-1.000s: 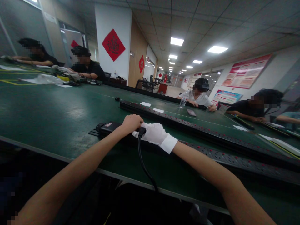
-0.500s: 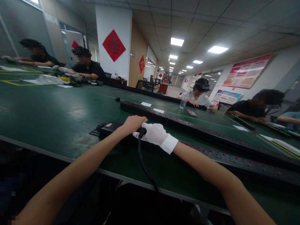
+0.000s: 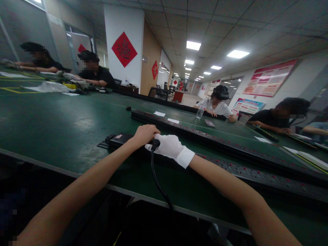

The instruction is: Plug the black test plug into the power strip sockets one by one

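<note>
Over the near strip (image 3: 243, 172): your right hand (image 3: 167, 146) closed on plug (image 3: 155, 144); your left hand (image 3: 145, 134) curled adjacent, hold undetermined

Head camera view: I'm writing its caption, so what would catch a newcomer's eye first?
Probably the white-gloved right hand at the centre, holding a black plug beside the bare left hand. Next, the red diamond sign on the pale pillar, upper left. Then two long red-dotted black strips, running rightward across the table.
</note>
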A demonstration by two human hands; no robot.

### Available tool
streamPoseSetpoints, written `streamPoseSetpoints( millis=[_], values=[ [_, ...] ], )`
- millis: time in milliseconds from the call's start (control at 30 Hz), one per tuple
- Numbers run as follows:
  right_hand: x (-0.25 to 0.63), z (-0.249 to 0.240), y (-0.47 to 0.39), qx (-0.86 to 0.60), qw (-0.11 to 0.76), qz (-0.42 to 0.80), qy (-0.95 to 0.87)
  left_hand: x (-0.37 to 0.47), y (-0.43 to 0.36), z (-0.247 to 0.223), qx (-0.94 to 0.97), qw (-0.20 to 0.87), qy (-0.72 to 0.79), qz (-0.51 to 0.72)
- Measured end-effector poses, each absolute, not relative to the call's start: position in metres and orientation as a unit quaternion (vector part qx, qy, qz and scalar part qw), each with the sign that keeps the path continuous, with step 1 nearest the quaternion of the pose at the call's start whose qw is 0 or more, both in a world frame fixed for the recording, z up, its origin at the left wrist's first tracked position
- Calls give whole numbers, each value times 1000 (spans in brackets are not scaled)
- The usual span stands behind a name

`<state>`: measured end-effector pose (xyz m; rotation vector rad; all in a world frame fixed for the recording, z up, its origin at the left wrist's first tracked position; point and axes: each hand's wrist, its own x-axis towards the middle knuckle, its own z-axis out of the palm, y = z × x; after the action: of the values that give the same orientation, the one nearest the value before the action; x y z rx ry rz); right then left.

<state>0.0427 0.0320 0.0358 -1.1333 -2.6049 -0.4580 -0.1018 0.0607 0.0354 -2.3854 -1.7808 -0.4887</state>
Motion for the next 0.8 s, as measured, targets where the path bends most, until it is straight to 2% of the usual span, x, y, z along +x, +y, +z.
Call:
streamPoseSetpoints(
  millis=[200, 800],
  values=[
    [41, 33, 32, -407, 130, -156, -890, -100, 57, 37, -767, 79, -600, -212],
    [44, 40, 28, -393, 134, -141, -899, -94, 56, 38, -741, 102, -646, -151]
  ],
)
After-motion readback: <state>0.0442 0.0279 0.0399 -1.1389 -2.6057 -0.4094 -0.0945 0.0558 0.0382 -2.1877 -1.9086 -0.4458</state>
